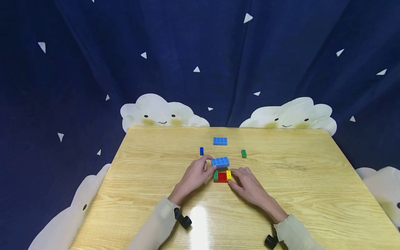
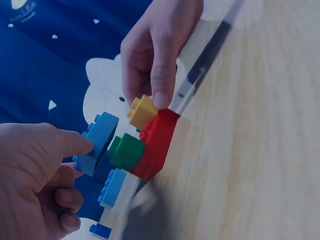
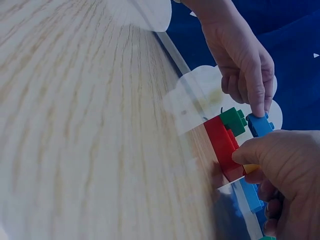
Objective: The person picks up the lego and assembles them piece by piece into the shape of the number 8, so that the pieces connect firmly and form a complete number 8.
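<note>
My left hand (image 1: pixel 195 174) pinches a light blue brick (image 1: pixel 220 162) by its left end, tilted and apart above a red brick (image 1: pixel 222 177). On the red brick's left end sits a small green brick (image 2: pixel 127 151), and on its right end a small yellow brick (image 1: pixel 228 175). The thumb and index finger of my right hand (image 1: pixel 250 185) pinch the yellow brick, close to the red brick's end. In the right wrist view, the right hand (image 3: pixel 295 175) hides most of the yellow brick, while the held light blue brick (image 3: pixel 259 125) shows beyond it.
Farther back on the wooden table (image 1: pixel 150 152) lies another light blue brick (image 1: pixel 220 141). A small dark blue brick (image 1: pixel 201 151) is at left and a loose green brick (image 1: pixel 243 153) at right. A dark blue curtain (image 1: pixel 187 41) hangs behind the table.
</note>
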Motion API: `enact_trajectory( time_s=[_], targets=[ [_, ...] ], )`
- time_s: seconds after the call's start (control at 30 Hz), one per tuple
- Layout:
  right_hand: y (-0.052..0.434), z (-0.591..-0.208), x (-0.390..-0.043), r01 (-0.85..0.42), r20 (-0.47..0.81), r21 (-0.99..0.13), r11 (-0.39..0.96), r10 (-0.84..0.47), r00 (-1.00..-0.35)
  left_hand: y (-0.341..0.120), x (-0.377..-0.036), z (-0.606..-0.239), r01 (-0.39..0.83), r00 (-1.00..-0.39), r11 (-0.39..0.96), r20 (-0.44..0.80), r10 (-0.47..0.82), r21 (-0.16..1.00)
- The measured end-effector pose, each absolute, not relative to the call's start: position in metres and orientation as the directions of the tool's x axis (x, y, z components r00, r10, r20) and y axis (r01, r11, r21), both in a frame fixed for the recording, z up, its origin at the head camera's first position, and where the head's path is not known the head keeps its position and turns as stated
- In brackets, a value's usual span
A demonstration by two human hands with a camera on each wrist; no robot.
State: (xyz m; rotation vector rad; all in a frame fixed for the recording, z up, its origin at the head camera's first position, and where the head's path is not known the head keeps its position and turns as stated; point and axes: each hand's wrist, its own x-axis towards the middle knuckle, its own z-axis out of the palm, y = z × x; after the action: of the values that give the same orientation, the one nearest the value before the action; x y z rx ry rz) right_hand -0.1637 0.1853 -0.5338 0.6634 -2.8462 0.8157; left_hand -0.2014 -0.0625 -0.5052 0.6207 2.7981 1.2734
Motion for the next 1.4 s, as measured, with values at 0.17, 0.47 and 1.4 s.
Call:
enact_trajectory(
  time_s=[0.17,0.47,1.4],
  targets=[
    [0.186,-0.536,-0.164,-0.443,0.225,-0.486,0.753,-0.383,-0.896,-0.063,-0.19,-0.505,0.369,-0.912,0.587,0.162,0.376,0.72],
    [0.186,-0.537,-0.165,-0.445,0.223,-0.482,0.755,-0.386,-0.895,-0.067,-0.18,-0.507,0.355,-0.917,0.594,0.145,0.373,0.722],
    [0.189,-0.532,-0.166,-0.443,0.225,-0.564,0.697,-0.386,-0.895,-0.065,-0.171,-0.503,0.38,-0.902,0.607,0.135,0.41,0.698]
  ],
)
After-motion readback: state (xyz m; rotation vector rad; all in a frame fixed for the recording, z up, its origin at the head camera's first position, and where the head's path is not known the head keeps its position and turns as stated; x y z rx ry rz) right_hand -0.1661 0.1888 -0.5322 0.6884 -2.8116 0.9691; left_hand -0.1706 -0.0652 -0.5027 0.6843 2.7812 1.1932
